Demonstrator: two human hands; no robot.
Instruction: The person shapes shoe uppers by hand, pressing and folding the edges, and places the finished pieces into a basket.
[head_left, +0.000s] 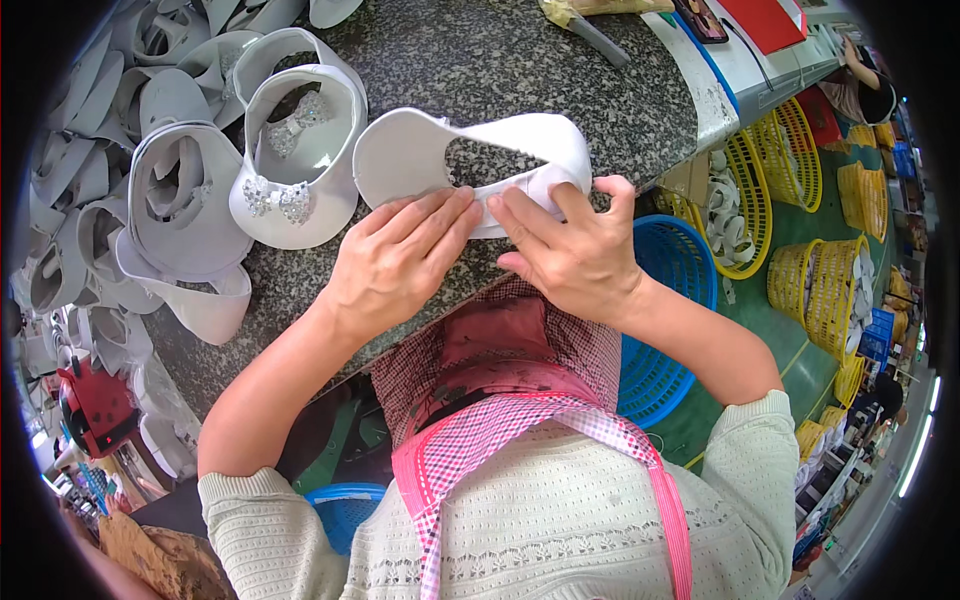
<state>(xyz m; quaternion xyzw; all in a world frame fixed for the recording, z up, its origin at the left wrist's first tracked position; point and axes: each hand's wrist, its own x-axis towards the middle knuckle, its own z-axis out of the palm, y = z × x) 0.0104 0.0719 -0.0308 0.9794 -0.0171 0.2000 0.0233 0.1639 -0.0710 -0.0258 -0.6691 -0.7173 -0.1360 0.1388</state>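
Observation:
A plain white shoe upper [405, 150] with an open middle lies at the near edge of the speckled stone tabletop. My left hand [395, 250] presses its near edge, fingers close together and the thumb hidden. On the other side of that edge, my right hand [580, 245] grips the upper with bent fingers, its fingertips almost meeting the left ones. Just left of it stand white shoe uppers [300, 225], the front one bearing a glittering rhinestone bow [277, 200].
A large pile of white uppers [85, 180] covers the table's left side. A brush-like tool [598, 40] lies at the far edge. A blue basket [655, 370] stands right of my lap, with yellow baskets [815, 290] beyond on the green floor. Another person [865, 85] is at far right.

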